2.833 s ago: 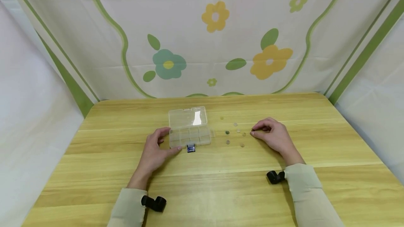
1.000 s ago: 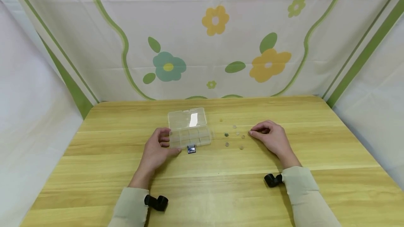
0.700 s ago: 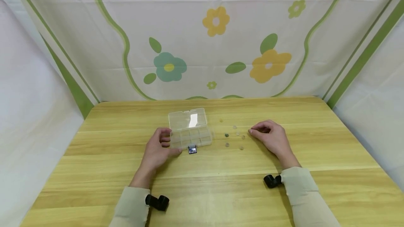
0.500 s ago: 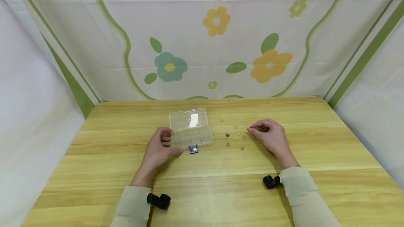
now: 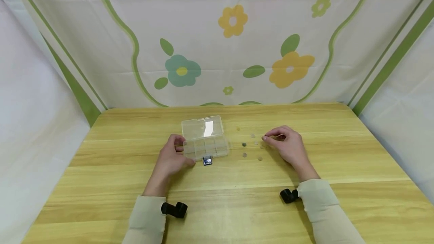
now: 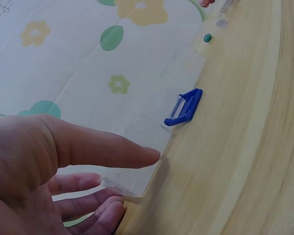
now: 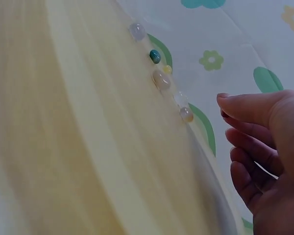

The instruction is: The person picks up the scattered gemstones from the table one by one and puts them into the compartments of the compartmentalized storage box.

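Observation:
A clear plastic compartment box (image 5: 206, 147) lies on the table with its lid (image 5: 200, 128) folded back and a blue latch (image 5: 207, 160) at its front. My left hand (image 5: 172, 156) holds the box's left end, thumb along the front wall and fingers at the side. In the left wrist view the thumb (image 6: 108, 149) lies across the clear wall near a corner. My right hand (image 5: 288, 144) pinches a tiny dark red bead (image 7: 224, 114) between thumb and forefinger, mostly hidden by them. Just left of that hand lie several loose beads, among them a green bead (image 5: 244, 144).
Pale beads, such as a greyish one (image 5: 245, 154) and a yellowish one (image 5: 238, 128), are scattered between box and right hand. Behind the wooden table (image 5: 217, 206) hangs a flowered cloth (image 5: 203, 29). Black wrist cameras (image 5: 174, 209) sit on both sleeves.
My right hand has moved a little left towards the loose beads, still pinching the small dark bead. The left hand stays at the box, which has hardly moved.

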A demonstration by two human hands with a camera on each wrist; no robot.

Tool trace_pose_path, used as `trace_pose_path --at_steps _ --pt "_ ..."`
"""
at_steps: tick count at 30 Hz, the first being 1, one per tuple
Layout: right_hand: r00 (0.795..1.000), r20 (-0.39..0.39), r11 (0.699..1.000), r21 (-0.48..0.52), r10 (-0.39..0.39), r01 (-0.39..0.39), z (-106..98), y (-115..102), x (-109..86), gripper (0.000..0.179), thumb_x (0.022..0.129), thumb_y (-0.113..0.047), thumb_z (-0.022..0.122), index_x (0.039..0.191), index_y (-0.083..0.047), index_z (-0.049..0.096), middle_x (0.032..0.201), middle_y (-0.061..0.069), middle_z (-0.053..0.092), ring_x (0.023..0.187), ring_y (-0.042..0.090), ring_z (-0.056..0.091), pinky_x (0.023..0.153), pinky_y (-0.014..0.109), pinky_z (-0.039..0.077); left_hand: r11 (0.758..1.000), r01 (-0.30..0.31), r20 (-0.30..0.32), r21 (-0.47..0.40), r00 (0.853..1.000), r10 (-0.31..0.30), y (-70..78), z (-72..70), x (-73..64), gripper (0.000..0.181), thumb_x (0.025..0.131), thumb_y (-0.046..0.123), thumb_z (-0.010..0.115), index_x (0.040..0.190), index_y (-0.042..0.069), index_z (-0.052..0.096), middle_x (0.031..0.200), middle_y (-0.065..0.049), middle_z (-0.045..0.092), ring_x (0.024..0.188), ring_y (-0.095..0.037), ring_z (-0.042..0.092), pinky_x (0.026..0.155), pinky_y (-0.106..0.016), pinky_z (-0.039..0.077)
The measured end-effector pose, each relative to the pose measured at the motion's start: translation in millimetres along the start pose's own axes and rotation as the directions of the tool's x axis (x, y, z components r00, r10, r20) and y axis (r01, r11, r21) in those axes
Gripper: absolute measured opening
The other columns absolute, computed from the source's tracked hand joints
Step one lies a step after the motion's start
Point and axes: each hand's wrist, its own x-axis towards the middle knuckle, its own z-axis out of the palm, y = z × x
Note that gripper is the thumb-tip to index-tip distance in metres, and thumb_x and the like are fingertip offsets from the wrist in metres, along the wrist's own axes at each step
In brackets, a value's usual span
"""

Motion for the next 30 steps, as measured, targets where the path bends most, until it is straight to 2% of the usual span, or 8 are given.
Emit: trace_pose_path --at_steps 11,20,30 --pt "0.998 0.052 0.998 0.068 -0.021 0.017 18.3 -16.6 3.1 0.02 0.094 -0.038 0.084 0.104 -0.021 0.082 0.115 0.003 0.072 0.106 0.025 0.067 0.091 0.039 0.054 1.0 0.004 0.006 -0.016 1.0 -0.004 1.3 2.7 0.1 0.079 0.071 -0.011 0.088 0.139 0.005 0.05 0.144 -0.021 0.056 0.127 -0.039 0.057 0.109 -0.053 0.05" --pt "0.99 0.089 0.988 0.127 -0.105 0.094 36.1 -32.5 3.7 0.012 0.094 -0.032 0.085 0.102 -0.023 0.084 0.113 -0.001 0.074 0.107 0.02 0.066 0.097 0.042 0.056 0.999 -0.032 0.025 -0.024 0.999 0.032 -1.2 2.7 0.7 0.079 0.072 -0.009 0.089 0.139 0.004 0.05 0.143 -0.022 0.056 0.123 -0.038 0.058 0.107 -0.051 0.05" --pt "0.982 0.117 0.986 0.097 -0.147 0.136 55.7 -49.9 1.3 0.006 0.094 -0.028 0.085 0.099 -0.025 0.084 0.107 -0.005 0.075 0.097 0.02 0.061 0.086 0.037 0.052 0.999 -0.036 0.026 -0.026 0.999 0.036 -1.8 4.0 -0.2 0.079 0.071 -0.009 0.089 0.138 0.004 0.05 0.141 -0.021 0.057 0.122 -0.038 0.058 0.105 -0.051 0.051"
